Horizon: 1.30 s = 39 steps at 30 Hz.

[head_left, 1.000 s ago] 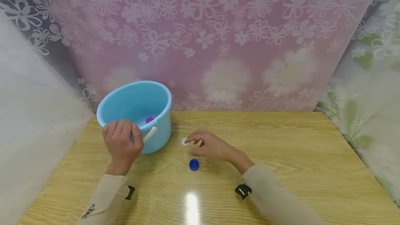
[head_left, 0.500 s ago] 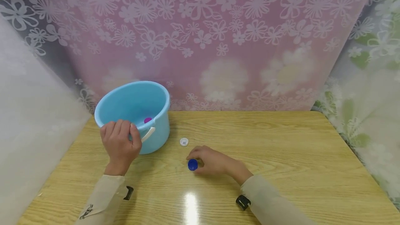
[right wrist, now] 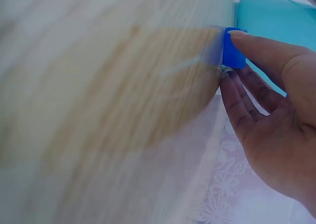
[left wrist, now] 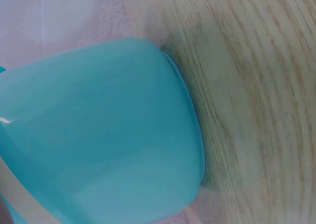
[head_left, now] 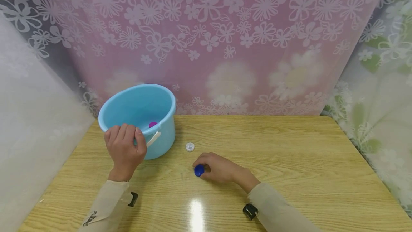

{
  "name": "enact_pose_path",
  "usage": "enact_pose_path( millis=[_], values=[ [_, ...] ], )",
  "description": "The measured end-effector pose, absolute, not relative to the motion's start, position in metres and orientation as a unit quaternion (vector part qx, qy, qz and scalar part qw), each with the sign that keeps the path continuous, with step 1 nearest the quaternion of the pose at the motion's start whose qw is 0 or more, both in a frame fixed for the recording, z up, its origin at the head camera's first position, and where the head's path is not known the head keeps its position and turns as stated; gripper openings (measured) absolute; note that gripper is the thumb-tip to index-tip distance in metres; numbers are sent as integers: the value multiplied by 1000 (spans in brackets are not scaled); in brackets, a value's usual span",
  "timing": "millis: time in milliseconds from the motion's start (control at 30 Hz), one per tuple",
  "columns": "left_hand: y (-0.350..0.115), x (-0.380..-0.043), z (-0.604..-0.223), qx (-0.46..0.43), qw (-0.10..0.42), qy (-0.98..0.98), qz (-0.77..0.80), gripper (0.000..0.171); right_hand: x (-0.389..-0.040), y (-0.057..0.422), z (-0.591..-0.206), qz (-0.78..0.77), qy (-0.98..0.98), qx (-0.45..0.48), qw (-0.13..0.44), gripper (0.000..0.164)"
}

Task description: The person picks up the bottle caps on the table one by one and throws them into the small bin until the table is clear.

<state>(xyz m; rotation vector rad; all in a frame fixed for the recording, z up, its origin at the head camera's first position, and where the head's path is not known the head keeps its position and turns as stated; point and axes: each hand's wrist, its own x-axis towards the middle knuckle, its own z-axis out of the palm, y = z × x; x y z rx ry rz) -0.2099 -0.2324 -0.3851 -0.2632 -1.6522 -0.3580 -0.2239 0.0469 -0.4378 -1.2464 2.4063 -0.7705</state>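
Note:
My left hand (head_left: 125, 149) grips the near rim of a light blue bucket (head_left: 165, 135), its fingers curled over the edge. The bucket stands at the left of the table, and its side (left wrist: 108, 135) fills much of the left wrist view. Inside it shows part of a magenta round thing (head_left: 152, 124). My right hand (head_left: 219, 167) pinches a blue bottle cap (head_left: 199, 170) between thumb and fingers, low over the table. From the side, in the right wrist view, the cap (right wrist: 234, 49) has the thumb on it and fingers behind. A white round disc (head_left: 190, 147) lies beyond the right hand.
The wooden table (head_left: 289, 160) runs back to a pink flowered curtain (head_left: 225, 46). Pale flowered cloth hangs at both sides. The bucket's white handle (head_left: 153, 139) hangs down outside, by the left hand.
My right hand has moved from the white disc toward me and pinched the blue bottle cap, which is now slightly tilted. My left hand has stayed on the bucket's rim.

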Motion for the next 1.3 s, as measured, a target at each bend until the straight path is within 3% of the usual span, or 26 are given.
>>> enact_pose_path(
  millis=[1300],
  values=[
    [-232, -209, -384, -125, 654, -729, -158, 32, -228, 50, -440, -334, 826, -404, 206, 30]
  ],
)
